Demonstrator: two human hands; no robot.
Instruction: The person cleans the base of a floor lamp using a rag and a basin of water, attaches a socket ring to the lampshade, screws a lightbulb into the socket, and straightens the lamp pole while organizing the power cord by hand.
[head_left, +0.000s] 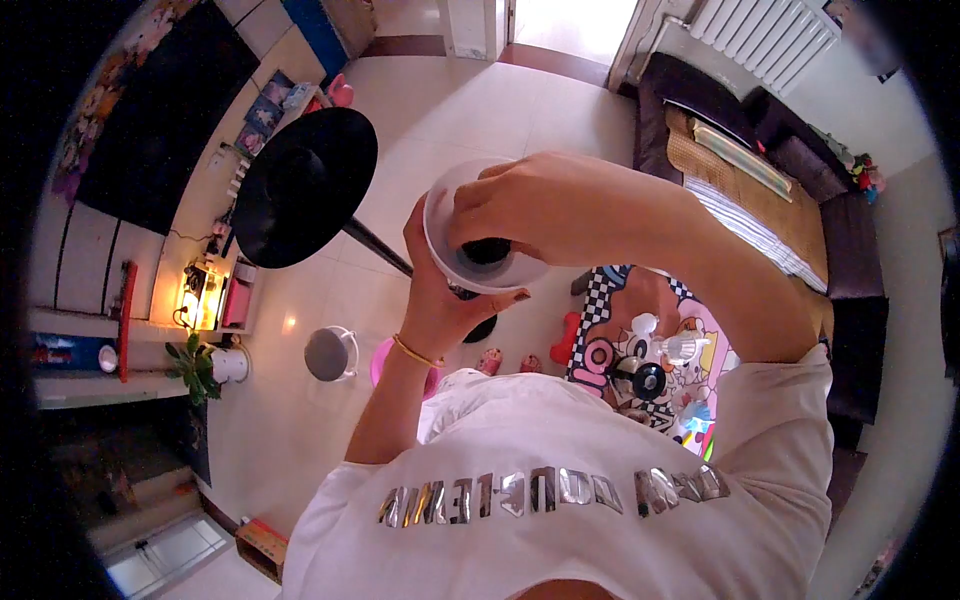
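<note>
A whitish, translucent bowl-shaped container (437,222) is held up in front of my chest, its open top facing me. My left hand (440,305) wraps round its outside, with the thumb along the near rim; a yellow band circles the wrist. From the right, my right hand (500,205) reaches over the rim with curled fingers inside the container. Their tips are hidden, so what they grip cannot be made out. Below these fingers a dark round patch (487,251) shows in the container; I cannot tell whether it is an object or an opening.
Left of the container stands a large black disc (305,188) on a dark pole. Below are a grey round stool (327,354) and a pink round item (385,368). A patterned table (600,300) with several small items stands right, before a dark sofa (850,250).
</note>
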